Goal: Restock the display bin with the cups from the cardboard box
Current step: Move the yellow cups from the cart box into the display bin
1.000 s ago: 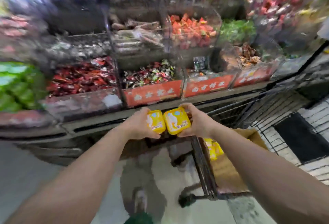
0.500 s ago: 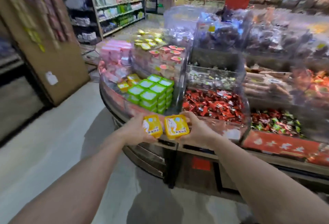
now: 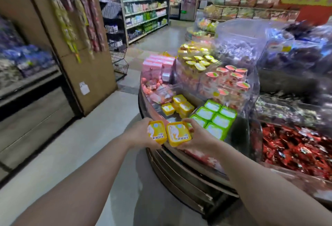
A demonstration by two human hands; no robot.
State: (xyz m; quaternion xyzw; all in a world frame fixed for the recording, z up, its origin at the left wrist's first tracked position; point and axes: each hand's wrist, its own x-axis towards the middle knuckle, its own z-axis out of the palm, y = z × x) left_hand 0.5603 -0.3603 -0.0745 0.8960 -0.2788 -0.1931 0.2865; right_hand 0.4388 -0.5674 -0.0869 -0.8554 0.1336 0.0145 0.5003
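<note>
Swinging round to the curved end of the display now, and what a difference from a second ago: the red sweet bins that filled the view then sit off to the right, and the cardboard box is out of sight. The left hand (image 3: pixel 139 133) wraps its grip around one yellow cup (image 3: pixel 156 132), the right hand (image 3: pixel 199 136) clasps a second yellow cup (image 3: pixel 178 133), and the two cups touch side by side, carried together just as they were a second ago. Both hover right at the near edge of the display stand (image 3: pixel 181 170), just short of the yellow-cup bin (image 3: pixel 166 117). That bin holds only a few matching yellow cups (image 3: pixel 179 105) towards its far side, with bare floor at its near edge, while the green cups (image 3: pixel 215 118) next door are packed tight. So the carry looks nearly finished; I judge the next job is reaching forward over the rim and setting both cups down in that gap, label up. Watch the clear front wall, an easy thing to clip.
</note>
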